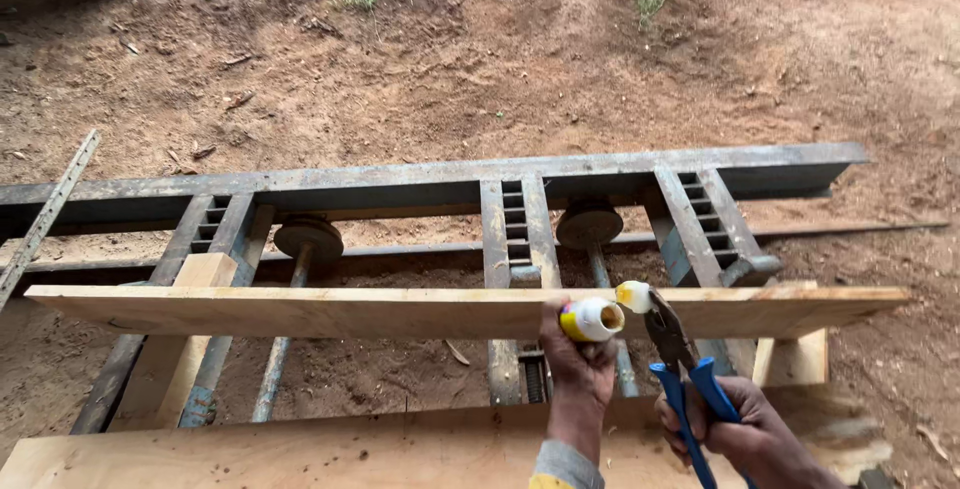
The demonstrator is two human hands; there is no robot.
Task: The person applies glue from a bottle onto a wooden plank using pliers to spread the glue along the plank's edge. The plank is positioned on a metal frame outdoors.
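Nearest, a wide pale wooden plank (300,454) runs along the bottom edge, lying flat. Both hands rise from behind it at lower right. Left hand (580,364), grey-and-yellow sleeve cuff at the wrist, fingers clenched around a small white bottle (592,319) with a yellow band, held tilted with its open mouth toward the right. Right hand (750,434) just right of it, fingers wrapped tight on the blue handles of a pair of pliers (675,349). The plier jaws point up and left and grip a small white-yellow cap (634,296), which sits just beside the bottle mouth, slightly apart from it.

Behind the hands, a second long wooden plank (300,311) lies crosswise, left to right, resting on a short wood block (190,329) at left and another block (795,357) at right. Bottle and cap are in front of this plank's right half.

Under and beyond the plank, a rusty grey-blue steel frame (420,184) with slotted cross members lies on the ground, two round discs (308,237) on rods between them. A thin metal strip (50,214) lies far left. Farthest, bare brown soil (480,59) with a few grass tufts.
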